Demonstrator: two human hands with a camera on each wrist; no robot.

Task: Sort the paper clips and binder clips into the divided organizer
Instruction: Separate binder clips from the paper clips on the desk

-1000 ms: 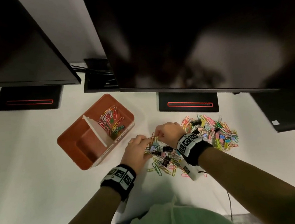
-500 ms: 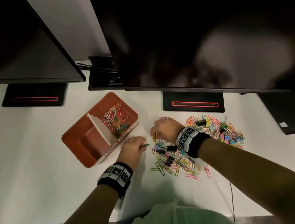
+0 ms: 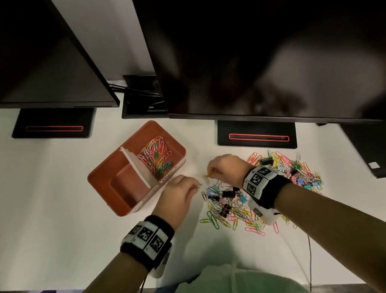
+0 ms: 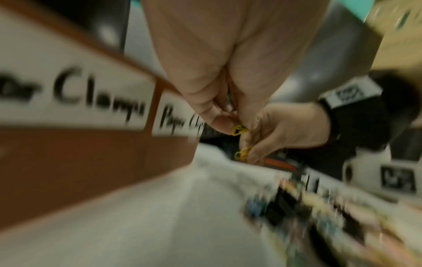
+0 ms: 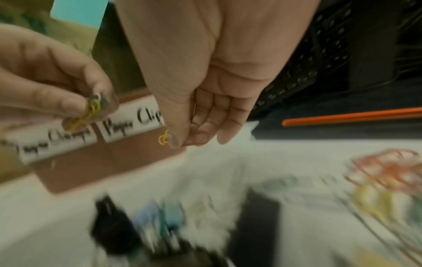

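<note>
The orange divided organizer [image 3: 110, 177] sits left of centre; its far compartment holds several coloured paper clips [image 3: 155, 156], its near compartment shows nothing. A mixed pile of paper clips and binder clips [image 3: 234, 203] lies on the white table to the right. My left hand [image 3: 182, 194] pinches a yellow-green paper clip [image 3: 196, 187] just right of the organizer's near corner; in the left wrist view the clip [image 4: 238, 129] shows at my fingertips. My right hand [image 3: 226, 169] pinches a yellow paper clip [image 3: 209, 174], seen also as a yellow clip [image 5: 163, 140] by my thumb.
Two dark monitors hang over the back of the table, their stands [image 3: 256, 136] behind the pile and at back left [image 3: 52, 126]. Labels on the organizer's side [image 5: 132, 122] read "Paper Clips". A cable [image 3: 310, 253] runs off the near edge.
Both hands have lifted off the pile and moved left toward the organizer, each with a paper clip pinched. The head view has shifted slightly.
</note>
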